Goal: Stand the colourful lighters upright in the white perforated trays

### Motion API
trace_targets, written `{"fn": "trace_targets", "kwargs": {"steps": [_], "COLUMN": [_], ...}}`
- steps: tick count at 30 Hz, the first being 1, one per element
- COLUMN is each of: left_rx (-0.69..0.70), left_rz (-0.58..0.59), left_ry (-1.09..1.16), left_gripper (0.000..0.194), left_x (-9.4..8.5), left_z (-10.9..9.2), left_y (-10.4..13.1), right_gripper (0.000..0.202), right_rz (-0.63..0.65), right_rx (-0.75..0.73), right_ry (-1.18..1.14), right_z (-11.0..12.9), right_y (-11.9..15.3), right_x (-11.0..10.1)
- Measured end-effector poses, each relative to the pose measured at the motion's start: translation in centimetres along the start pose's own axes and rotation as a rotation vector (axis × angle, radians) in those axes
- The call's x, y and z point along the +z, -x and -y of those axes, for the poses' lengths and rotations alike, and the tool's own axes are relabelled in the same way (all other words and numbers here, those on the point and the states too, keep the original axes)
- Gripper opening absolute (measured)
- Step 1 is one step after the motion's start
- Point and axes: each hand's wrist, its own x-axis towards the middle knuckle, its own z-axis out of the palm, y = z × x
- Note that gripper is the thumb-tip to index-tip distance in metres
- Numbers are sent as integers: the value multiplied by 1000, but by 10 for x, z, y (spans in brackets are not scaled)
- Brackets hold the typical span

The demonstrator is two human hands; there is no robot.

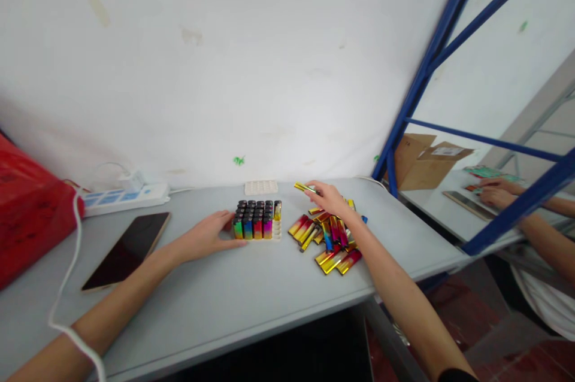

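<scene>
A white tray (276,232) holds rows of upright lighters (254,220) with black tops and green, blue, red and pink bodies. One gold lighter (277,211) stands in its right column, with bare slots in front of it. My left hand (218,233) is around the tray's left side, fingers behind and thumb in front. My right hand (327,197) pinches a gold lighter (305,188), held flat above the back of a loose pile (327,235) of gold, red, blue and pink lighters.
Behind the tray lies another white tray (261,187). On the left are a phone (128,250), a white cable (67,286), a power strip (148,195) and a red bag (31,208). A blue frame (415,85), cardboard box (422,163) and another person's hands (494,191) are on the right.
</scene>
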Motion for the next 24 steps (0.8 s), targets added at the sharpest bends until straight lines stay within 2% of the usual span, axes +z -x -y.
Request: {"fn": "trace_targets", "kwargs": {"steps": [4,7,12,15,18,24], "left_rx": [4,7,-11,-29,-33,-24], "left_rz": [-2,0,-13,-11,3,3], "left_ry": [13,9,36,32,5,11], "left_gripper": [58,57,57,59,60,59], "left_x": [0,0,-1,-2,-3,-1], "left_z": [1,0,-3,-5,-5,-2], "left_y": [1,1,1,1,1,0], "right_gripper": [42,46,54,55,54,64], "right_rz": [-68,-53,20,91,103,15], "right_rx": [87,155,248,254,247,228], "right_ry": [-375,-674,-963,-1011,-978,-782], "right_z": [15,24,39,49,58,64], "right_y": [-2,-4,-2,1,3,6], "right_x": [11,21,30,31,32,39]}}
